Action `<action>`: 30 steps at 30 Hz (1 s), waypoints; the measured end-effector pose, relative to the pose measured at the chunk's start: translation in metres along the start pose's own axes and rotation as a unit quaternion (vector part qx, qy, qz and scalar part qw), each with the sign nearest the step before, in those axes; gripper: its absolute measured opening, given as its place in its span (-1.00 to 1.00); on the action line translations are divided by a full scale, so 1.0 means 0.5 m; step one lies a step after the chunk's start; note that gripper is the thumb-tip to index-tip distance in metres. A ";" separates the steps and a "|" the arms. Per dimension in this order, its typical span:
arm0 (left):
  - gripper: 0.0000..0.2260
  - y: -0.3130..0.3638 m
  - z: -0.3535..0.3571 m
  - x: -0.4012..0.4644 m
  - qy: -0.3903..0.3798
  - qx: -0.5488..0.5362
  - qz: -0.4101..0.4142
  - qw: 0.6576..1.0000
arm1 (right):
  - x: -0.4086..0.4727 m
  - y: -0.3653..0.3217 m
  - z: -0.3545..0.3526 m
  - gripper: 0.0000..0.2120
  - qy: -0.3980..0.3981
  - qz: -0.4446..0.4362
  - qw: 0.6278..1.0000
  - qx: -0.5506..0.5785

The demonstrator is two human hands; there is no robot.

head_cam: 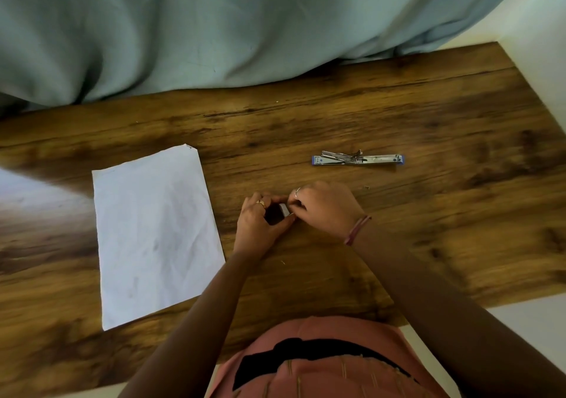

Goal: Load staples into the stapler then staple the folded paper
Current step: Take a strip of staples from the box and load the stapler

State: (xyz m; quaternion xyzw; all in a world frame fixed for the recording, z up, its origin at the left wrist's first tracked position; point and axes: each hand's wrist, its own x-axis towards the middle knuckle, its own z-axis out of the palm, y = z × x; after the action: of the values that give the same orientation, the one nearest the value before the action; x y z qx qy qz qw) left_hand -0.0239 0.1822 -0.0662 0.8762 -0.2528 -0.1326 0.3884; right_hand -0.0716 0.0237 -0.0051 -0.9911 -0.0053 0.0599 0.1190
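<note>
From above the person's head, the stapler [358, 159] lies flat on the wooden table [428, 115], swung fully open so its two metal arms stretch out in one line. Its long axis runs left to right, almost parallel to the far table edge, with a blue plastic tip at each end. It sits beyond the hands and a little to the right, touched by nobody.

Nearer the person, both hands meet over the middle of the table. The left hand [260, 223] curls its fingers and thumb around a small staple box [283, 210], dark with a pale end face turned toward the other hand. The right hand [324, 207] has its fingertips pinched at that pale end; whether they grip the box itself or staples inside it is too small to tell. A ring [261, 203] shows on the left hand, another on the right, and a reddish thread band [356, 229] circles the right wrist.

The folded paper [156, 235] lies to the left of the hands, white and slightly creased, its long axis running away from the person and leaning a little left at the far end. Its near right corner lies close to the left forearm.

The tabletop is dark-grained wood. A pale blue cloth [214, 29] hangs along the far edge, and a white wall [545, 45] closes the right side. A few tiny scraps dot the wood near the right hand.
</note>
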 end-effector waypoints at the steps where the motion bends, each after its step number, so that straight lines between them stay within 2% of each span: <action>1: -0.68 0.000 0.000 0.000 0.001 0.001 0.001 1.000 | 0.005 0.000 -0.002 -0.77 -0.005 -0.001 1.000 -0.020; 6: -0.69 -0.001 0.000 -0.002 0.006 0.003 0.007 1.000 | 0.025 0.002 -0.005 -0.77 -0.040 -0.012 0.998 -0.048; 17: -0.69 -0.008 0.001 -0.001 0.005 0.005 0.015 1.000 | 0.035 0.016 0.006 -0.77 -0.022 -0.040 0.999 -0.024; 19: -0.69 -0.008 0.000 0.000 0.002 0.003 0.013 1.000 | 0.028 0.019 0.003 -0.80 -0.020 -0.032 0.999 0.029; 21: -0.69 -0.008 -0.001 0.000 -0.004 0.001 0.011 1.000 | 0.016 0.027 -0.004 -0.83 -0.027 -0.001 0.989 0.147; 24: -0.70 -0.008 -0.003 0.002 -0.014 -0.001 0.007 1.000 | -0.010 0.048 -0.018 -0.92 -0.020 0.055 0.947 0.314; 27: -0.69 -0.004 -0.003 0.002 -0.017 -0.005 -0.003 1.000 | -0.037 0.085 -0.019 -0.98 -0.024 0.131 0.881 0.455; 30: -0.69 0.000 -0.002 0.001 -0.012 -0.008 -0.003 1.000 | -0.065 0.126 -0.005 -0.97 -0.052 0.189 0.853 0.484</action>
State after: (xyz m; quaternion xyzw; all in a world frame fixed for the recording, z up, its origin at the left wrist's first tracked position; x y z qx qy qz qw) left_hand -0.0228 0.1826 -0.0657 0.8722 -0.2535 -0.1468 0.3916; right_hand -0.1040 -0.0390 -0.0137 -0.7854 0.2054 0.1274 0.5699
